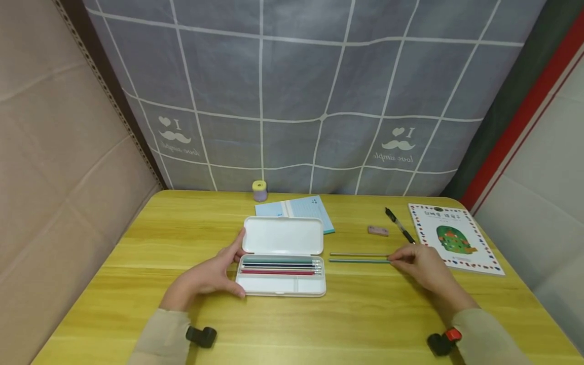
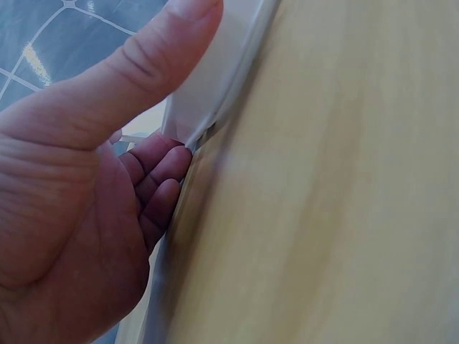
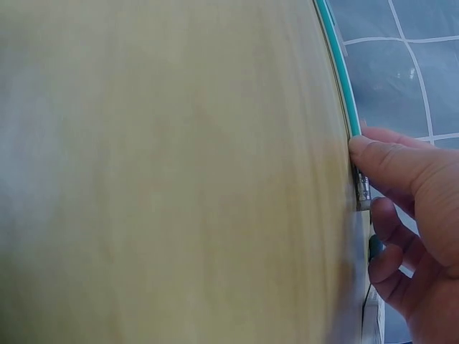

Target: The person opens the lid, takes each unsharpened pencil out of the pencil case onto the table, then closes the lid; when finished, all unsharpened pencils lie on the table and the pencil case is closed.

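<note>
A white pencil case (image 1: 280,287) lies with its lid (image 1: 283,235) swung back, several pencils (image 1: 278,272) side by side in its rear part. My left hand (image 1: 212,274) holds the case's left end, thumb at the front corner and fingers farther back. In the left wrist view, the fingertips (image 2: 168,168) curl against the white edge. To the right of the case, my right hand (image 1: 422,266) pinches a teal pencil (image 3: 343,79) between thumb and forefinger, close to its metal ferrule end. A second, brownish pencil (image 1: 358,254) lies parallel just behind it, its right end by the fingers.
Behind the lid lies a light blue notebook (image 1: 310,205), with a yellow-and-purple small container (image 1: 259,191) at the table's back edge. A pinkish eraser (image 1: 377,231), a black pen (image 1: 400,225) and a picture-covered booklet (image 1: 456,238) lie beyond my right hand.
</note>
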Demonstrator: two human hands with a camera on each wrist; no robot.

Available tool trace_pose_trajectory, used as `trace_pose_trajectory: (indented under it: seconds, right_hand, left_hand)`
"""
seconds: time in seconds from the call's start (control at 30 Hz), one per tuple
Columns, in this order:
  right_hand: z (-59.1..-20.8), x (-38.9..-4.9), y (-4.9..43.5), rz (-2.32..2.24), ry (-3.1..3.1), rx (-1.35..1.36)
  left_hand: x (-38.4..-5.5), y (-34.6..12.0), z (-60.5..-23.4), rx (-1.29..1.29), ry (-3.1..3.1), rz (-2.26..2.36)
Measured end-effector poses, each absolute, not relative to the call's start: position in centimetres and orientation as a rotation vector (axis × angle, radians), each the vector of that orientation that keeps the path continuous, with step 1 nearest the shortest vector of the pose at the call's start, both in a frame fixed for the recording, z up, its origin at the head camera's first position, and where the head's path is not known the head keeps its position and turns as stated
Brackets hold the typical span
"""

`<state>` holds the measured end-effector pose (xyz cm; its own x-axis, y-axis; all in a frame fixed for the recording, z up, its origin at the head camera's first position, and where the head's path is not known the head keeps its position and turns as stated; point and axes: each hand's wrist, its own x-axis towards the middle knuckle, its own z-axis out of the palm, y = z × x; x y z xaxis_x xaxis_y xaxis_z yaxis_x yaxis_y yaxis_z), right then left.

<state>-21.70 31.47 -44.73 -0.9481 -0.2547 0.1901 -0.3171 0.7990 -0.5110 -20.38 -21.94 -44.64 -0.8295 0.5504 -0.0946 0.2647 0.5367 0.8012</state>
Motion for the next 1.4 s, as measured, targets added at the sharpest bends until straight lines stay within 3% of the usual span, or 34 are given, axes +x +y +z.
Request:
trace_pose_trajectory:
  seconds: [0.57, 0.9, 1.4]
  right_hand:
    - [-44.1, -21.5, 30.4, 0.839, -2.776, 0.483]
    - [-42.6, -21.8, 25.9, 1.048, -2.871, 0.395]
    - [-42.9, -22.2, 19.2, 1.183, -2.9, 0.537]
  left_hand:
    - [-20.4, -22.1, -44.8, 0.681, 2.429, 1.198]
    - [-20.4, -22.2, -44.8, 0.688, 2.427, 1.202]
    - [-20.4, -22.0, -44.6, 0.675, 2.441, 1.183]
